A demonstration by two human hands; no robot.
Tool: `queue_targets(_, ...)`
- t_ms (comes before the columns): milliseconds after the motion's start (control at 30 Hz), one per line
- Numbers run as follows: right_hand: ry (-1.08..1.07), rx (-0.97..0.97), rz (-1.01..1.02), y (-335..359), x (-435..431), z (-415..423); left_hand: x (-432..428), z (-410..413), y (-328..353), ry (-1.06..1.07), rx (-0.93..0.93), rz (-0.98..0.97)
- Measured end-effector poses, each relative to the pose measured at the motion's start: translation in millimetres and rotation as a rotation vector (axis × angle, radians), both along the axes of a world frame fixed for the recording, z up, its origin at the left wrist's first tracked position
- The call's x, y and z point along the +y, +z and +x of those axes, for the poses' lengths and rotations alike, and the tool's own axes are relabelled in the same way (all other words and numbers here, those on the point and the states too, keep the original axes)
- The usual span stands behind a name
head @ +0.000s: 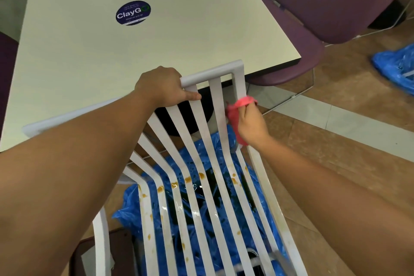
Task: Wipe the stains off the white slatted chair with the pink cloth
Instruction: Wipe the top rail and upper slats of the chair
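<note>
The white slatted chair (215, 87) fills the middle of the head view, its backrest top rail toward the table. Brown stains (188, 179) dot the slats at the seat bend, with smaller ones lower on the left slats. My left hand (163, 86) grips the top rail at its middle. My right hand (251, 123) holds the pink cloth (237, 114) bunched against the rightmost upright of the backrest, just below the top corner.
A cream table (112, 47) with a round dark sticker (133, 13) stands right behind the chair. A purple chair (331, 2) is at the upper right. Blue plastic sheeting (201, 195) lies under the slats, and more (396, 63) lies on the brown tiled floor at far right.
</note>
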State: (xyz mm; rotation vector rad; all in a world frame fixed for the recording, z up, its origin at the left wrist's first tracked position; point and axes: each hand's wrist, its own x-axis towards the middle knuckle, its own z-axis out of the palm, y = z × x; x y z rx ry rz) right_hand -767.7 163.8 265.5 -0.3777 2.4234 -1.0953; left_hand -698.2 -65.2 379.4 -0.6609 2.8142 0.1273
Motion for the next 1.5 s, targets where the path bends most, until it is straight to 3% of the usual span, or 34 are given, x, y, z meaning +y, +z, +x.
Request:
queue_targets(133, -0.087, 0.021, -0.131, 37, -28, -24, 0, 0, 0, -0.009, 0.002, -0.008)
queue_targets(400, -0.171, 0.0, -0.207, 26, -27, -11, -1, -1, -1, -0.011, 0.003, -0.011)
queue_targets(667, -0.038, -0.027, -0.002, -8, 11, 22, 2, 0, 0, 0.001, -0.001, -0.013)
queue_targets(900, -0.055, -0.239, 0.16, -37, 62, 65, 3, 1, 2, 0.021, -0.006, -0.01)
queue_targets(1133, 0.117, -0.284, 0.402, -40, 119, 105, 6, 6, 2, 0.06, 0.037, -0.052)
queue_targets(1500, 0.103, -0.384, 0.439, -34, 155, 132, 17, 13, 1, 0.125, 0.06, -0.106)
